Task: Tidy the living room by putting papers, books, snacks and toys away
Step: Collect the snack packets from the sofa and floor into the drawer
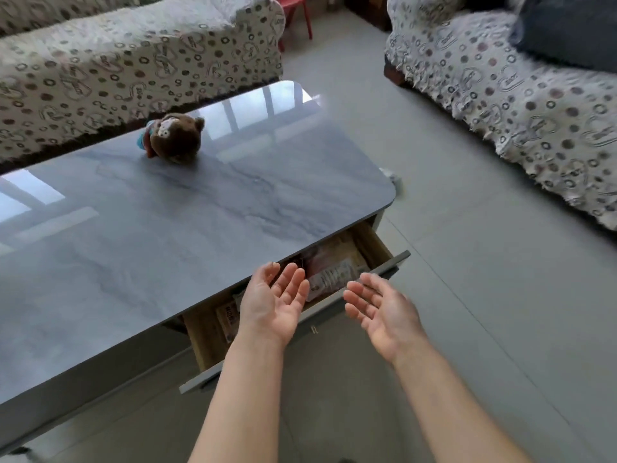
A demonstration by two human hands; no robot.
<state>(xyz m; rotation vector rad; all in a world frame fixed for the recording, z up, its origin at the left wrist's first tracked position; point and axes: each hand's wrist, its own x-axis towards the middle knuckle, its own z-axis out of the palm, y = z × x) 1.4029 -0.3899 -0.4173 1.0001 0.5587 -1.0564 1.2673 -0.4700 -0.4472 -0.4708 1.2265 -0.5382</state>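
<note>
Both hands hang palm-up over the pulled-out drawer (374, 248) of the coffee table (167, 228), and neither one holds anything. The left hand (272, 307) has its fingers spread and nearly straight, the tips reaching over the table's near edge above the drawer; whether the fingertips brush the tabletop cannot be told. The right hand (380, 307) sits just beside it, a little lower and to the right, fingers relaxed and slightly bent, hovering above the drawer's grey front panel without a clear touch. A gap separates the two hands, and through it the snack packets (329, 272) show, lying flat inside the wooden drawer; another brown packet (228, 315) lies in the drawer to the left of the left wrist. On the glossy grey tabletop, well away from the hands toward the far side, a brown stuffed toy (173, 137) lies on its side. A sofa (100, 68) in a spotted cover runs along the far edge of the table, and a second sofa (500, 95) with the same cover stands across the tiled floor (467, 295) to the right, carrying a dark cushion (567, 31). A red chair (295, 11) stands in the gap between the two sofas.
</note>
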